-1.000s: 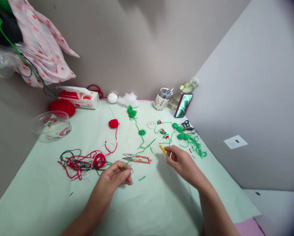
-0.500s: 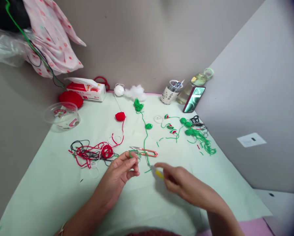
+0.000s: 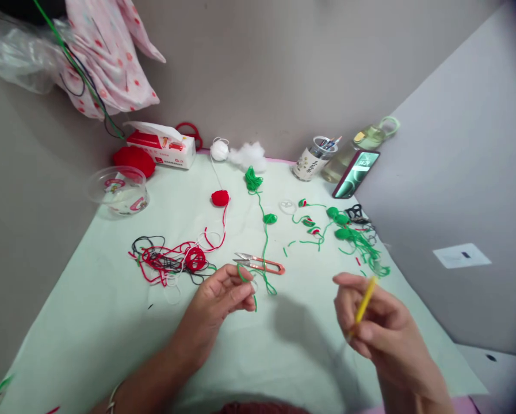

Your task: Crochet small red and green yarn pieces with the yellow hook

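My left hand [image 3: 223, 299] pinches a strand of green yarn [image 3: 242, 272] just in front of the orange thread snips [image 3: 271, 266]. To the right, my right hand [image 3: 381, 325] is raised over the cloth and grips a thin yellow tool [image 3: 365, 300], tilted up between the fingers; its tip is blurred. A small green ball [image 3: 270, 218] lies beyond the snips, with yarn running across them toward my left hand. Behind it rests a green yarn bundle [image 3: 253, 179].
A red, black and white yarn tangle [image 3: 171, 259] lies left, below a red ball [image 3: 220, 198]. Small green-and-red pieces [image 3: 308, 222] and green balls [image 3: 343, 234] are at right. A plastic tub [image 3: 126, 198], tissue box [image 3: 171, 150], pen cup [image 3: 312, 161] and phone [image 3: 356, 174] stand behind.
My right hand has moved right and turned, lifting the yellow tool upright, away from my left hand. The view has shifted slightly. My left hand still pinches the green yarn.
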A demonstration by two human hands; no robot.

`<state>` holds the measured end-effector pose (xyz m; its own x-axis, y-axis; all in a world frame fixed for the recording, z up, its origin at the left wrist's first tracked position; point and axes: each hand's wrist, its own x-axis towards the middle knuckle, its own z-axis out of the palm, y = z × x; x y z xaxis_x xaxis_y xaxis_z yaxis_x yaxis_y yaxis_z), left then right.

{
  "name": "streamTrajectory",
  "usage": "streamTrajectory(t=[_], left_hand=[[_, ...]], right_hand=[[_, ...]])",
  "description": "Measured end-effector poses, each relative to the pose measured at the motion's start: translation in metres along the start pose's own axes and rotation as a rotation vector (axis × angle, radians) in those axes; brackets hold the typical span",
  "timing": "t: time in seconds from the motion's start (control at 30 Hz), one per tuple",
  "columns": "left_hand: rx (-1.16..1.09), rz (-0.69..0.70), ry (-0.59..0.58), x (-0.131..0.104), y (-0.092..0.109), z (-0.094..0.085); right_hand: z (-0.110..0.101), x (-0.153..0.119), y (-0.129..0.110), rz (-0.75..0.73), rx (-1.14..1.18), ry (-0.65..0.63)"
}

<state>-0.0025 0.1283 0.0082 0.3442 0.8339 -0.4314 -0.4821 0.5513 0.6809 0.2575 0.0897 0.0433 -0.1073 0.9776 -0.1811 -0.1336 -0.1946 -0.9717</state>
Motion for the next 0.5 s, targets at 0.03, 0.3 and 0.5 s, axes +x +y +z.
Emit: streamTrajectory(t=[0.03,0.3,0.5], left_hand=[[0.021,0.021,0.005,-0.001,-0.001,0.000],[0.048,0.107,0.119,0.001,-0.003,-0.003],[0.057,0.094,0.132,0.002,-0.005,-0.002]], right_hand=[[0.009,0.002,0.000,-0.085,0.022,0.009],[0.068,0.021,0.015,-0.409,-0.109,0.280],[0.071,0.035,0.016,-0.203,-0.263,0.235]])
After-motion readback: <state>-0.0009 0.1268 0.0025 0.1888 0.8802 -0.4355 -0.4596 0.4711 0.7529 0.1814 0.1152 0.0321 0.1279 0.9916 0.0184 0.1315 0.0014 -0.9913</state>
